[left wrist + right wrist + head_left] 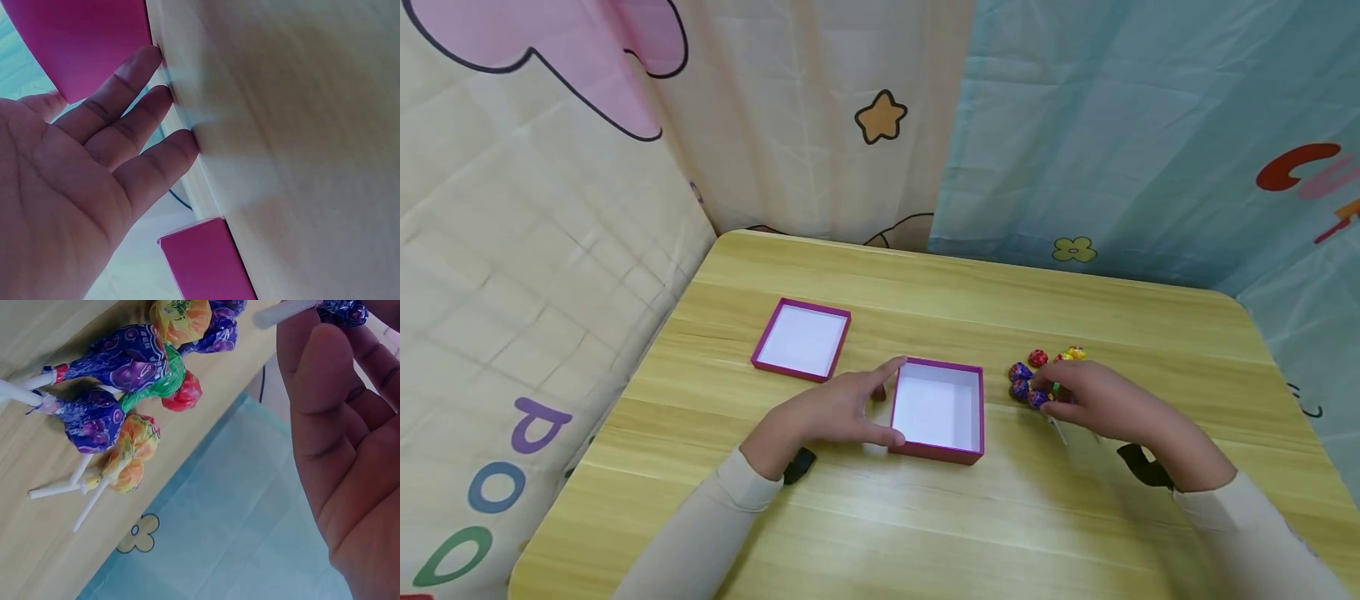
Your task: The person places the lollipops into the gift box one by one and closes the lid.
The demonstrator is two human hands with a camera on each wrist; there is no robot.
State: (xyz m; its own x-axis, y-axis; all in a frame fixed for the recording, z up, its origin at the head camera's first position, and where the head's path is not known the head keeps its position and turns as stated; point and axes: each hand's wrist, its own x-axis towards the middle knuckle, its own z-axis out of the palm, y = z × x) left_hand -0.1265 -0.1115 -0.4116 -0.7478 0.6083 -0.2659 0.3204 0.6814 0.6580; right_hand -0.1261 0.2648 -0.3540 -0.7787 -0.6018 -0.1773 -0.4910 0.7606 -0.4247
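A magenta open-topped box (937,408) with a white inside stands mid-table. My left hand (835,408) is at its left side, thumb at the near corner and index finger at the far one. In the left wrist view the other fingers (140,119) extend toward the table beside the magenta wall. My right hand (1101,400) is over a cluster of wrapped lollipops (1019,389) right of the box. In the right wrist view it pinches a blue-wrapped lollipop (342,312) by thumb and fingers, its white stick pointing left; the grip is partly cut off by the frame.
A shallow magenta lid (802,340), white side up, lies behind and left of the box. Purple, yellow, green and red lollipops (94,419) lie together on the wooden table (887,533). Printed curtains (820,167) surround the table's back and sides.
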